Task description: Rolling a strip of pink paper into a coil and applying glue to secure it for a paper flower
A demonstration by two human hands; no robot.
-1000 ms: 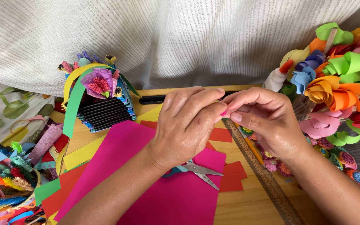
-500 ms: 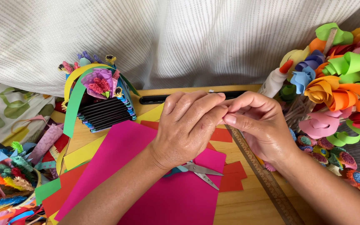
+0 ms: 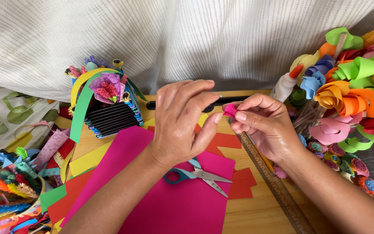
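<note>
I see my right hand (image 3: 262, 125) pinching a small pink fringed paper tuft (image 3: 230, 110) between thumb and fingertips, held in the air above the wooden tabletop (image 3: 256, 212). My left hand (image 3: 182, 123) hovers just left of the tuft, its fingers loosely curled and its thumb tip close to the tuft; I cannot tell whether it touches it. Taking the tuft as my landmark: below it and to the left lies a large magenta paper sheet (image 3: 169, 203), with a pair of teal-handled metal scissors (image 3: 198, 177) resting on it. Below and right of the tuft a long wooden ruler (image 3: 278, 188) runs diagonally. Up and right stands a white glue bottle with an orange tip (image 3: 285, 84), beside a heap of curled foam-paper flowers in many colours (image 3: 351, 78). Far left of the tuft sits a small paper basket with a green and yellow handle (image 3: 104, 106).
</note>
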